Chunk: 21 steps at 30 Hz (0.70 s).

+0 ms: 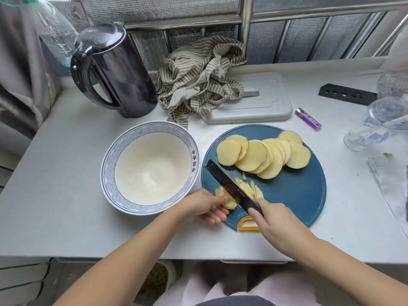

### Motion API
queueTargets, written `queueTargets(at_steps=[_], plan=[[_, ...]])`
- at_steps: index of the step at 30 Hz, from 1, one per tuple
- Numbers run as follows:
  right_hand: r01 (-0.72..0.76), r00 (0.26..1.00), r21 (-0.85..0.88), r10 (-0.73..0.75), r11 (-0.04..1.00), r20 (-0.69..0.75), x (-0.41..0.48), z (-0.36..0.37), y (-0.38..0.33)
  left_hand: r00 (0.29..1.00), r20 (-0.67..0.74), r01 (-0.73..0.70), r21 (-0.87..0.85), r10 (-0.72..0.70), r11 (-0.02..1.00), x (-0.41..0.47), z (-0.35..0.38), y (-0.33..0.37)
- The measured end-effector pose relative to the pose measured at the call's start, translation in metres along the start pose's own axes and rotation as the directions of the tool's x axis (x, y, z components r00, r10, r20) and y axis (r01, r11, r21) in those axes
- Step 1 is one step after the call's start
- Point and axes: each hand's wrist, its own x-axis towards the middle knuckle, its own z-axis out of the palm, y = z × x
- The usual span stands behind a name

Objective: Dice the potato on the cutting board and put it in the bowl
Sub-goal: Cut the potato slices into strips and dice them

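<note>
- A pale grey worktop (66, 217) carries a round dark-blue plastic cutting board (293, 195), and a wide white ceramic bowl (110, 164) with a blue-patterned rim is set just beside the board's left edge.
- Across the far half of the board, round pale-yellow potato slices (262, 155) are fanned, overlapping.
- A long black-bladed knife (229, 184) is gripped at the handle by the curled fingers of the right hand (276, 224), with the blade laid across a small stack of slices (230, 204).
- That stack is held at the board's near edge by the bent fingers of the left hand (203, 206).
- Just right of the blade, thin cut strips (257, 191) are seen.

The white table (55, 151) bears a kettle (117, 71), striped cloth (198, 80), grey board (265, 102), lighter (308, 119), bowl (132, 151) and round blue cutting board (293, 191).
</note>
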Motion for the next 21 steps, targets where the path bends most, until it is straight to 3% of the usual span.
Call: queueTargets(at_steps=[21], plan=[[-0.057, 0.998, -0.047, 0.056, 0.997, -0.023, 0.002, 0.014, -0.013, 0.999, -0.046, -0.01, 0.036, 0.012, 0.999, -0.002, 0.008, 0.006]])
